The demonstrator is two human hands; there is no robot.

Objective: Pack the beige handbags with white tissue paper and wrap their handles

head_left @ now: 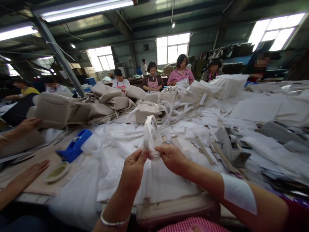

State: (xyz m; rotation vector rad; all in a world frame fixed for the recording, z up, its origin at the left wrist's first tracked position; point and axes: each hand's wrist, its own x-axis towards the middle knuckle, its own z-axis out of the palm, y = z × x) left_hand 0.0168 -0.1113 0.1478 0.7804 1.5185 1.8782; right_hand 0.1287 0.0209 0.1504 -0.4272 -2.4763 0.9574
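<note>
Before me stands a beige handbag (178,207), with white sheeting (166,182) covering its upper part. Its looped handle (149,130) rises from the top, wrapped in clear plastic film. My left hand (134,170) pinches the base of the wrapped handle between thumb and fingers. From the other side, my right hand (174,159) is closed on the same wrapped handle, with its fingertips near those of my left. My fingers hide part of the film. A round metallic piece (168,142) shows just behind my right hand.
A blue tape dispenser (75,145) and a tape roll (57,172) lie to the left, near a co-worker's hands (33,172). Wrapped beige bags (148,111) are heaped ahead. A grey dispenser (230,145) and white sheets (260,108) are on the right. Several people sit opposite.
</note>
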